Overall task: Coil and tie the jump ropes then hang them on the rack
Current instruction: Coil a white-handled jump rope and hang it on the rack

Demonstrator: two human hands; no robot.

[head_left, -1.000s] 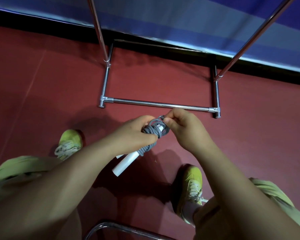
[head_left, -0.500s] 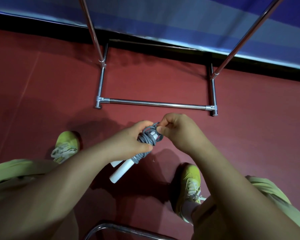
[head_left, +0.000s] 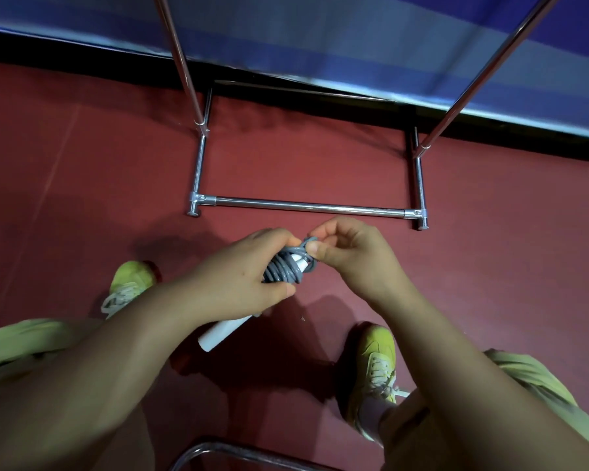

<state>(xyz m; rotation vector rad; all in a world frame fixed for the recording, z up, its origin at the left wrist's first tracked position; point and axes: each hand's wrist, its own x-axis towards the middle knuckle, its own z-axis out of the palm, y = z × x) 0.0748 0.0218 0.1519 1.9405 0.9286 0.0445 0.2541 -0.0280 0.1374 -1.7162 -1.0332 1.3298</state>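
A grey jump rope (head_left: 284, 268) is wound in several turns around its white handles (head_left: 223, 333). My left hand (head_left: 242, 280) grips the bundle from the left, with one handle sticking out below the palm. My right hand (head_left: 351, 254) pinches a loop of the grey cord at the top of the bundle between thumb and fingers. The chrome rack (head_left: 306, 205) stands on the floor just beyond my hands; only its base bars and two uprights show, and its top rail is out of view.
The floor is dark red, with a blue wall and black skirting (head_left: 320, 86) behind the rack. My two yellow-green shoes (head_left: 374, 358) stand below the hands. A curved chrome tube (head_left: 218, 448) crosses the bottom edge.
Both hands have shifted slightly lower and left in the view with the bundle. My right hand has drawn the cord loop up over the top of the coil.
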